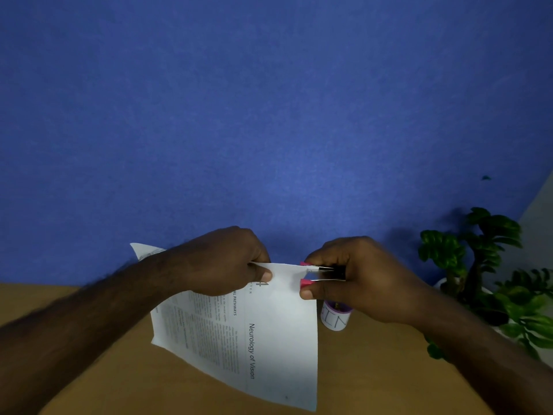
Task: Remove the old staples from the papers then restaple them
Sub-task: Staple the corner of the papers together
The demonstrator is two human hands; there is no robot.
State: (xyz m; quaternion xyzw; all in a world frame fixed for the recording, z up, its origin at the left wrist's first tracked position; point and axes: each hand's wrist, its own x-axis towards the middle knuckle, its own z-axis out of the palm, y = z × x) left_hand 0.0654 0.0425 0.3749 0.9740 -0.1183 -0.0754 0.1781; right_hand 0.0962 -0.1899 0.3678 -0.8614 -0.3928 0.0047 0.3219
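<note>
The papers (269, 333) hang nearest, a printed sheaf headed "Neurology of Vision", lifted off the wooden desk (104, 378) with the lower corner drooping toward the near edge. The left hand (227, 262) pinches the top edge of the sheaf between thumb and fingers. At the right end of that top edge, the right hand (359, 277) is closed around a pink stapler (317, 272), whose mouth sits over the paper's corner. Behind the right hand a small labelled cup (335, 317) stands on the desk. A green plant (484, 265) fills the far right, against a blue wall (269, 115).
</note>
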